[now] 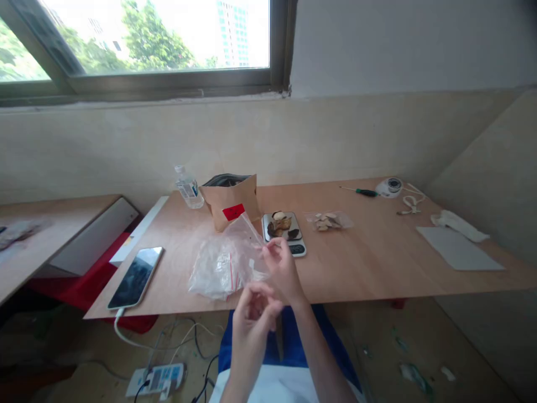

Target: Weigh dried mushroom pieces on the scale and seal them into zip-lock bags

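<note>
My right hand [284,267] reaches over the front of the table, its thumb and fingertips pinched at the right edge of a clear plastic bag [210,271]. Red-edged small clear bags show inside it, and a red patch [234,212] is at its top. Nearer to me, my left hand [254,313] is loosely curled, thumb and fingers apart, with nothing visible between them. Just beyond my right hand, a small digital scale [298,248] carries several brown, dried mushroom-like pieces [280,225]. To its right lies a clear bag of pale, flat pieces [329,221].
Behind the plastic bag stand an open brown paper pouch [229,201] and a water bottle [188,189]. A phone [136,278] charges at the left edge. Toward the right are a screwdriver [364,192], a white dome camera [390,187] and a white sheet [459,249].
</note>
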{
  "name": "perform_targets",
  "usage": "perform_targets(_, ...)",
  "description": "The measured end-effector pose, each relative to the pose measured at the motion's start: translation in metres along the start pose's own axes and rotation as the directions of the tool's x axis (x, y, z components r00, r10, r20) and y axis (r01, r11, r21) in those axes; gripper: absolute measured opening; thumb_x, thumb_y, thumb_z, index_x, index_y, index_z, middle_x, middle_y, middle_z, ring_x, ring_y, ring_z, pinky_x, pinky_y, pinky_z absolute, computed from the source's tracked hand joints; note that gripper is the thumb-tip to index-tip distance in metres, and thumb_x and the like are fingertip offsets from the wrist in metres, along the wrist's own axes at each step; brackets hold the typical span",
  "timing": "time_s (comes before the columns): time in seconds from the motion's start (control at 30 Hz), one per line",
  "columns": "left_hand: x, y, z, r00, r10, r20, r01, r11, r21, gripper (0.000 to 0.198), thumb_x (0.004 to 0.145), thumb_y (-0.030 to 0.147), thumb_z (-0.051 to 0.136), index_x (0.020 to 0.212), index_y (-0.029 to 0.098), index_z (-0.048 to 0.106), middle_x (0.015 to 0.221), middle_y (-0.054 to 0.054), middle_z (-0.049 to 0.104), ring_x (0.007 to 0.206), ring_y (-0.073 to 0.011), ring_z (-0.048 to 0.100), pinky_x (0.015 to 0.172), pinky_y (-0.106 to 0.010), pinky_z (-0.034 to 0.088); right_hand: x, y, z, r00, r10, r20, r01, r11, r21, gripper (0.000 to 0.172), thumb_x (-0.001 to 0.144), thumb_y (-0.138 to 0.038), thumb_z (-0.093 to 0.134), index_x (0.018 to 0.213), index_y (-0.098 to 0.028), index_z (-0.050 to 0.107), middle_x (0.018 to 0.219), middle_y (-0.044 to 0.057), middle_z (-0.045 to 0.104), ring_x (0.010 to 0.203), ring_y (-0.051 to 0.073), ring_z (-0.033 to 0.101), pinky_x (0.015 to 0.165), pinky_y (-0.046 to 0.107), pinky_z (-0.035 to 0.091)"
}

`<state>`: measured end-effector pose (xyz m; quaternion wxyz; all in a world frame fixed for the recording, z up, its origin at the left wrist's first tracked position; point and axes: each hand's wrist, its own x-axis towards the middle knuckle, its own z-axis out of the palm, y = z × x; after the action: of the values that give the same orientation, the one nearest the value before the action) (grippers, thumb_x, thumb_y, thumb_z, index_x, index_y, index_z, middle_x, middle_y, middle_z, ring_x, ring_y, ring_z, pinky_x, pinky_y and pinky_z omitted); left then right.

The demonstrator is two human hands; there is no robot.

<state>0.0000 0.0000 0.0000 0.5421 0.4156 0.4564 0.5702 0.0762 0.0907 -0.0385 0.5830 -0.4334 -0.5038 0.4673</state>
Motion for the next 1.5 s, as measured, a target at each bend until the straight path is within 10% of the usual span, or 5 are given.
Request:
perform_targets(0.27, 0.042, -0.016, -0.018, 0.977, 0.14, -0.164, -0.103, 0.971, 0.214, 0.032, 0.084, 0.049, 0.048, 0.08, 0.018, 0.055, 0.067, 0.002, 0.051, 0.062, -0.0113, 0.05, 0.062, -0.022, 0.042, -0.018, -0.04, -0.013, 0.926, 0.081, 0.368, -0.106, 0.993, 0.048, 0.015, 0.086, -0.037, 0.051, 0.088, -0.022, 0.049, 0.09, 0.001, 0.061, 0.083, 0.014, 0.061, 0.075, 0.027, 0.05)
perform_targets(1.0, 0.091, -0.014, -0.009, 0.933, 0.243, 0.266, -0.357, 0.732, 0.58, 0.029, 0.088, 0.03, 0.038, 0.063, 0.018, 0.046, 0.059, 0.003, 0.046, 0.059, -0.0117, 0.045, 0.055, -0.022, 0.033, 0.002, -0.024, -0.04, 0.994, 0.028, 0.105, -0.026, 0.999, -0.021, 0.02, 0.079, -0.038, 0.059, 0.076, -0.019, 0.053, 0.077, 0.002, 0.067, 0.078, 0.018, 0.066, 0.072, 0.03, 0.052)
perform_targets(1.17, 0.095, -0.013, -0.011, 0.876, 0.483, 0.018, -0.37, 0.646, 0.667, 0.024, 0.082, 0.023, 0.043, 0.061, 0.018, 0.052, 0.074, -0.001, 0.051, 0.072, -0.014, 0.05, 0.064, -0.024, 0.038, 0.018, 0.003, -0.062, 0.953, 0.087, -0.291, -0.099, 0.995, -0.024, 0.028, 0.076, -0.046, 0.059, 0.073, -0.019, 0.05, 0.073, 0.006, 0.069, 0.065, 0.019, 0.064, 0.064, 0.033, 0.051)
perform_targets(1.33, 0.095, -0.011, -0.006, 0.828, 0.547, -0.124, -0.339, 0.664, 0.667, 0.02, 0.081, 0.02, 0.044, 0.064, 0.018, 0.056, 0.092, -0.006, 0.058, 0.091, -0.0181, 0.055, 0.08, -0.028, 0.042, 0.038, 0.027, -0.079, 0.993, -0.05, -0.104, 0.018, 0.957, -0.289, 0.031, 0.084, -0.045, 0.048, 0.089, -0.017, 0.058, 0.092, 0.01, 0.067, 0.085, 0.021, 0.061, 0.076, 0.035, 0.048)
perform_targets(1.5, 0.097, -0.001, 0.0, 0.788, 0.565, -0.246, -0.291, 0.694, 0.659, 0.024, 0.081, 0.022, 0.044, 0.057, 0.019, 0.05, 0.124, -0.009, 0.055, 0.106, -0.0218, 0.054, 0.08, -0.029, 0.043, 0.06, 0.049, -0.092, 0.958, -0.283, 0.041, 0.225, 0.657, -0.719, 0.023, 0.083, -0.025, 0.047, 0.101, -0.017, 0.059, 0.105, 0.01, 0.062, 0.101, 0.024, 0.052, 0.092, 0.042, 0.036)
